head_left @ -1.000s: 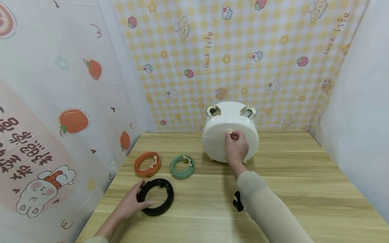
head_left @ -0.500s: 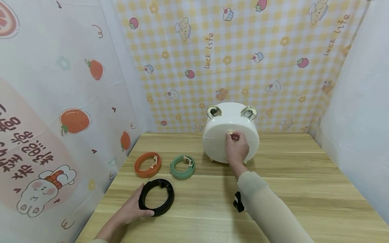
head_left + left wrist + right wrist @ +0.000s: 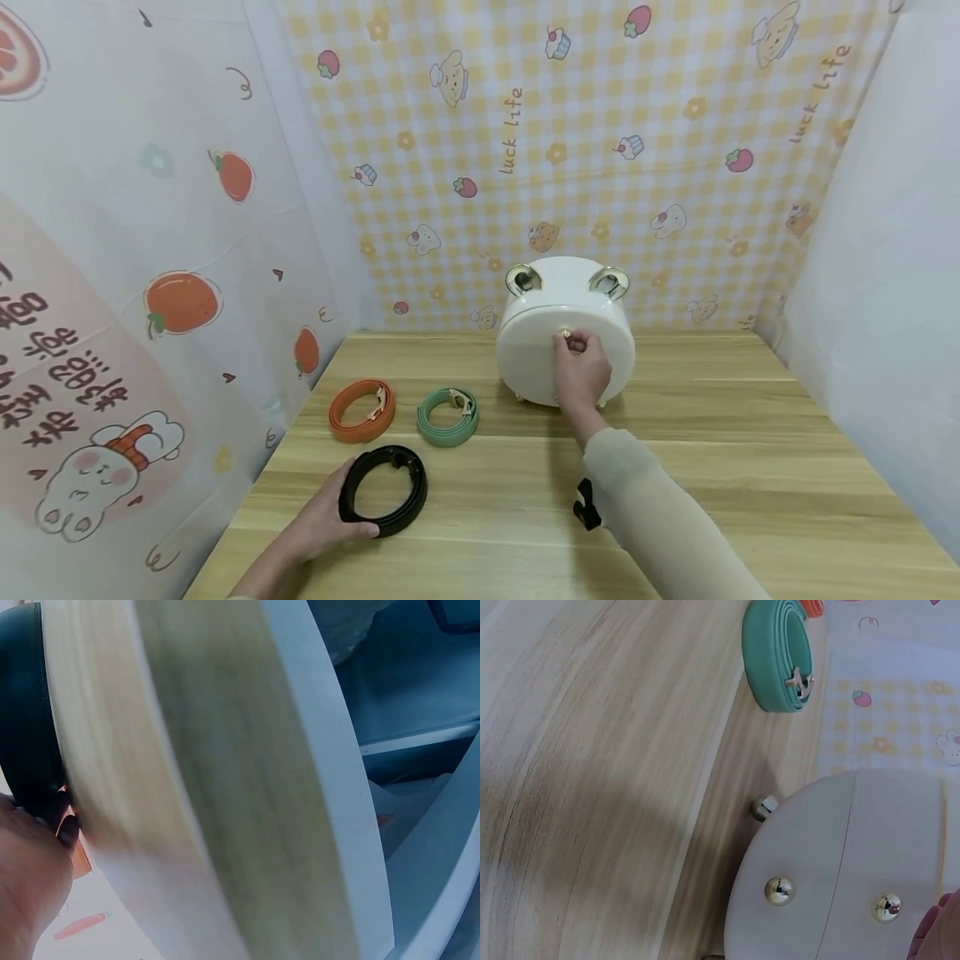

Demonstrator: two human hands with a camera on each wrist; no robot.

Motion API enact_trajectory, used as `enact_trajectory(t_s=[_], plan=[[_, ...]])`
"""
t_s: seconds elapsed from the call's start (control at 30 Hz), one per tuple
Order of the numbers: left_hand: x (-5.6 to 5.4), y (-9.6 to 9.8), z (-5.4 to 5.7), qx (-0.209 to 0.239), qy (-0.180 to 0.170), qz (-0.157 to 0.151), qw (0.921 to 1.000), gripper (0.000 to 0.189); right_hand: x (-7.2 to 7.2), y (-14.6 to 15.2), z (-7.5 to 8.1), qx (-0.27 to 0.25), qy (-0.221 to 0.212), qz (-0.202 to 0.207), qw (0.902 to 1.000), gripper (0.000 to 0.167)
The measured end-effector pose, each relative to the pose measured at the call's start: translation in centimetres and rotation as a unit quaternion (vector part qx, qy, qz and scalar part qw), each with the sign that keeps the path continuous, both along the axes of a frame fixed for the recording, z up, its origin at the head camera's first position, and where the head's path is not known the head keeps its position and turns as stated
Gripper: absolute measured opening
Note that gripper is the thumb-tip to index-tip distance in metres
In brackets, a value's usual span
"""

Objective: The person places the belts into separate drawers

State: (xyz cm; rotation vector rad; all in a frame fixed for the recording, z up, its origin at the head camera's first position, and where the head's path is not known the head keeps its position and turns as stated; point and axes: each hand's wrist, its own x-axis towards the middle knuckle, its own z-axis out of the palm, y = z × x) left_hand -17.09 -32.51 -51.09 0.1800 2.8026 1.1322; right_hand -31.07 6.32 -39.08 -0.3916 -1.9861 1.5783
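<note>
My left hand [image 3: 326, 517] grips the near left side of a coiled black belt [image 3: 417, 500], its thumb at the lower front. In the left wrist view, the belt [image 3: 30, 705] fills the upper left corner above my hand [image 3: 34, 870]. Farther off, my right hand [image 3: 583, 373] pinches a small gold knob [image 3: 566, 333] high on the front of a white round box [image 3: 525, 367]. Two rings like gold ears stand on top of it. The right wrist view shows more of that front, with another gold knob [image 3: 780, 891]; my fingers appear only at the right edge.
Left of the box lie a coiled orange belt [image 3: 360, 434] and a coiled green belt [image 3: 447, 436], both with gold buckles. A checked, printed cloth [image 3: 555, 200] hangs behind the wooden table [image 3: 712, 467]. White cloths hang at both sides.
My left hand's fingers and thumb have come together round the black belt, where earlier they lay loosely about it. My right hand stays at the knob.
</note>
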Motion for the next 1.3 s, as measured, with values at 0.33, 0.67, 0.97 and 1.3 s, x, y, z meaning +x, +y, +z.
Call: enact_trajectory(t_s=[0.33,0.67,0.97,1.3], plan=[[0.1,0.1,0.2,-0.012,-0.008,0.006,0.9999,0.125,0.4,-0.2,-0.2,-0.001,0.015,-0.009,0.9998,0.022],[0.4,0.0,0.4,-0.005,-0.008,0.004,0.9999,0.123,1.3,-0.2,-0.5,0.004,0.018,0.005,0.9998,0.024],[0.2,0.0,0.3,-0.002,-0.012,0.013,0.9998,0.126,2.1,-0.6,-0.3,-0.015,0.02,0.005,0.9997,0.024],[0.1,0.2,0.4,0.001,-0.011,0.013,0.9999,0.126,3.2,-0.6,-0.7,-0.05,0.045,0.024,0.9975,0.022]])
